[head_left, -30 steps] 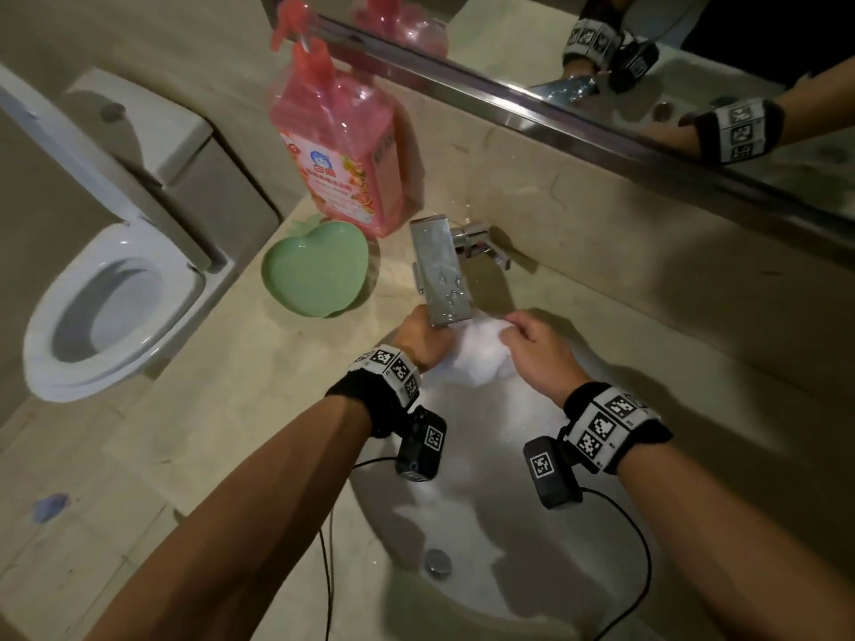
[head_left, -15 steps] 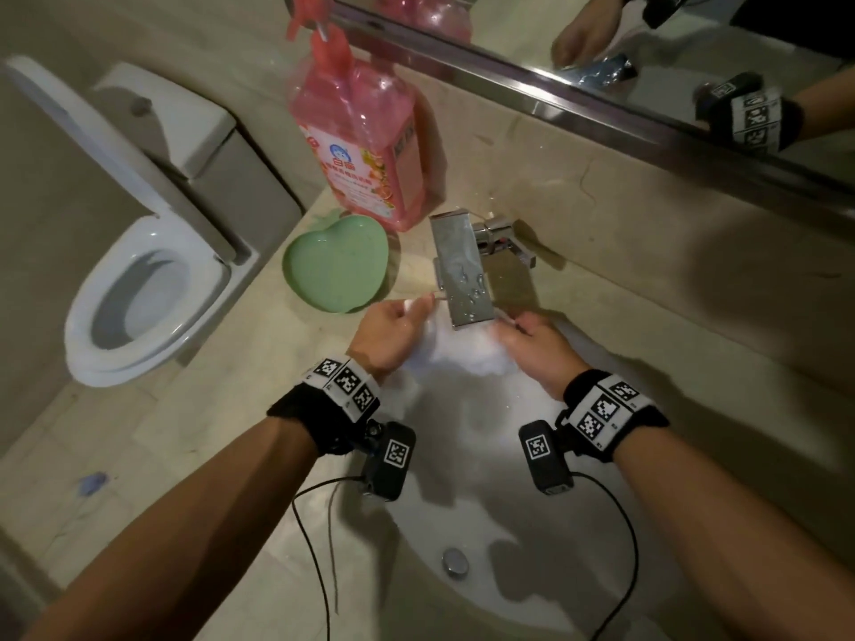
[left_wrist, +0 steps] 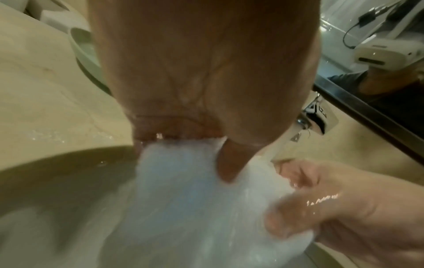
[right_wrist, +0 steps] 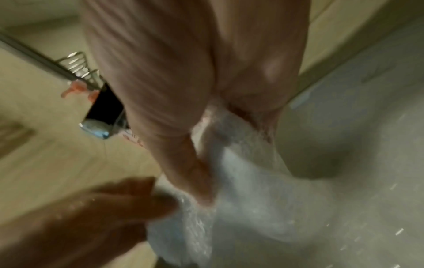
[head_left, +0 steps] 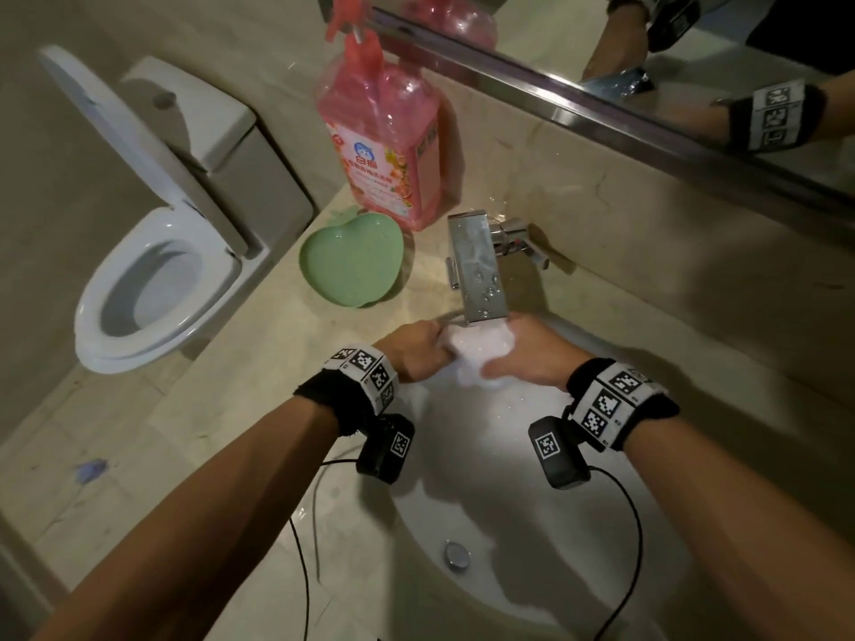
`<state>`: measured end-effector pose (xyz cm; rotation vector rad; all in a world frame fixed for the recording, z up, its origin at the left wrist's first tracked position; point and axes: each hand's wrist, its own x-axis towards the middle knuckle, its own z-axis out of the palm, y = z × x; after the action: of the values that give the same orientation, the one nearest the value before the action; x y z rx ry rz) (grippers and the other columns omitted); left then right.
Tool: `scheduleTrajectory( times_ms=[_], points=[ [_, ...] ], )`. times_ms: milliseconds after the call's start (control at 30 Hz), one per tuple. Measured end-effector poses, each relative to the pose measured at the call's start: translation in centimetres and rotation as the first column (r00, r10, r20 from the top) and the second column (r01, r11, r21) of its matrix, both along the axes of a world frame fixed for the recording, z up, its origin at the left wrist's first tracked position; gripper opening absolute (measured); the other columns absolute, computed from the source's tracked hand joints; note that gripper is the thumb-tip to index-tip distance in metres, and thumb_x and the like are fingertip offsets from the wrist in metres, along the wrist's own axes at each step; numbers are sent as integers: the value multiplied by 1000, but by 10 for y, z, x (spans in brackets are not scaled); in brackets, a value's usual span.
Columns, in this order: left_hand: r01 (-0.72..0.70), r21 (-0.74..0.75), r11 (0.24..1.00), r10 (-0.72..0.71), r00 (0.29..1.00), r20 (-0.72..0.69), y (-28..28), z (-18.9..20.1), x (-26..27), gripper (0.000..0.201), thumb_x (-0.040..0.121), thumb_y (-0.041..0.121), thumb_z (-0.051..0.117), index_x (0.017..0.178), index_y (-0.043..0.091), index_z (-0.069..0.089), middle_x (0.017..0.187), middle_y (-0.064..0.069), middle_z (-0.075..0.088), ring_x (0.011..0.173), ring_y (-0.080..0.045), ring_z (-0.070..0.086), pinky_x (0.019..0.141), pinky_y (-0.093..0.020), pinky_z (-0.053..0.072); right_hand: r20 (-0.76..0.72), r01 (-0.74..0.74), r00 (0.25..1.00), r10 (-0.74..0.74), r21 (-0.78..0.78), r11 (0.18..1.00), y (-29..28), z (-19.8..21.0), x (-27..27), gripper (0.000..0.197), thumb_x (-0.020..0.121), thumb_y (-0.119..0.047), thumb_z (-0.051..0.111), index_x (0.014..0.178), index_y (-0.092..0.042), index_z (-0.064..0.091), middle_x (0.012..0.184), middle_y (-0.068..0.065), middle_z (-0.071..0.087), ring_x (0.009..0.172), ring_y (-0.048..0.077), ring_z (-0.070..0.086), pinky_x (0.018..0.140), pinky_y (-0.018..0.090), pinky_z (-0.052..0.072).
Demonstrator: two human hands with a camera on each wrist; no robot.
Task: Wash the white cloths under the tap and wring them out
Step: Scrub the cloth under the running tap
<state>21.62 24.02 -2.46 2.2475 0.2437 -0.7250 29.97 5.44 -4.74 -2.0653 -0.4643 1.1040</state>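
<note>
A wet white cloth [head_left: 479, 351] hangs bunched between both hands just under the flat chrome tap spout [head_left: 476, 270], over the back of the white basin [head_left: 486, 492]. My left hand [head_left: 418, 349] grips the cloth's left side; in the left wrist view its thumb lies on the cloth [left_wrist: 195, 190]. My right hand [head_left: 527, 353] grips the right side, thumb pressed along the cloth [right_wrist: 241, 190]. Water glistens on the cloth and on both hands. The fingertips are hidden behind the fabric in the head view.
A green heart-shaped dish [head_left: 351, 261] and a pink pump bottle [head_left: 384, 145] stand left of the tap on the beige counter [head_left: 240, 409]. A mirror [head_left: 647, 62] runs along the back wall. An open toilet [head_left: 152, 284] lies at the left. The drain plug [head_left: 457, 555] is near me.
Both hands have stayed on the cloth under the spout and come closer together, bunching it. The head view has shifted, so the scene sits further right and nearer.
</note>
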Motion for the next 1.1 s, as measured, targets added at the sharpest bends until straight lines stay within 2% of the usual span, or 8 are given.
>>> scheduleTrajectory(
  times_ms=[100, 233, 367, 533, 633, 767, 967, 1100],
  points=[
    [-125, -70, 990, 130, 989, 73, -7, -4, 6, 32, 95, 34, 60, 125, 23, 57, 107, -1, 68, 97, -20, 63, 79, -21, 43, 103, -41, 993, 56, -134, 990, -21, -7, 6, 53, 84, -30, 77, 133, -16, 63, 121, 0, 68, 99, 16, 67, 83, 31, 55],
    [-230, -229, 946, 262, 957, 122, -24, -7, 18, 29, 92, 44, 63, 114, 25, 65, 97, -1, 71, 77, -14, 63, 71, -23, 50, -147, 352, 927, -346, 18, 936, -44, -19, 5, 61, 85, -31, 78, 141, -20, 55, 133, -2, 63, 120, 20, 60, 105, 44, 49],
    [-283, -215, 935, 304, 950, 74, -38, -10, 34, 29, 96, 15, 60, 122, 3, 63, 115, -13, 70, 103, -24, 67, 92, -37, 54, -42, 550, 835, -548, 67, 833, -52, -28, 2, 63, 79, -31, 84, 131, -9, 56, 117, 5, 65, 103, 22, 66, 78, 33, 54],
    [-225, -250, 942, 185, 967, -175, -31, -8, 28, 63, 73, -3, 80, 130, 2, 54, 106, -2, 62, 78, -4, 58, 71, -18, 51, -62, 471, 882, -467, 113, 875, -58, -29, -2, 51, 81, -33, 83, 121, -30, 51, 116, 0, 59, 97, 19, 64, 60, 28, 49],
    [-80, 38, 996, 83, 992, -99, -31, -15, 18, 51, 82, 7, 72, 130, 8, 54, 103, 0, 55, 73, 0, 42, 72, -24, 44, 31, 214, 975, -219, 111, 970, -53, -25, -4, 62, 69, -25, 90, 113, -41, 49, 117, -5, 56, 102, 15, 58, 71, 27, 48],
    [-121, 43, 992, 121, 993, 4, -22, -11, 5, 31, 95, 26, 59, 122, 15, 47, 89, 7, 53, 75, -10, 49, 66, -23, 38, 238, -43, 971, 38, 18, 999, -33, -24, -9, 53, 85, -17, 77, 130, -27, 50, 132, 4, 59, 121, 27, 56, 100, 41, 47],
    [-520, 43, 853, 513, 852, 108, 10, -6, -16, 60, 78, 60, 71, 113, 20, 46, 102, 3, 57, 81, -15, 62, 62, -29, 46, 51, 341, 936, -347, 108, 934, -23, -13, -9, 44, 76, -37, 88, 105, -31, 56, 117, -3, 66, 102, 18, 66, 73, 40, 59],
    [-606, -190, 773, 625, 779, 58, 16, 5, -17, 33, 83, 38, 76, 102, 14, 62, 97, -8, 70, 85, -24, 66, 81, -37, 56, -135, 430, 902, -409, 240, 870, -9, -2, -11, 39, 82, -27, 85, 114, -24, 64, 119, 5, 72, 112, 26, 68, 94, 56, 56]
  ],
)
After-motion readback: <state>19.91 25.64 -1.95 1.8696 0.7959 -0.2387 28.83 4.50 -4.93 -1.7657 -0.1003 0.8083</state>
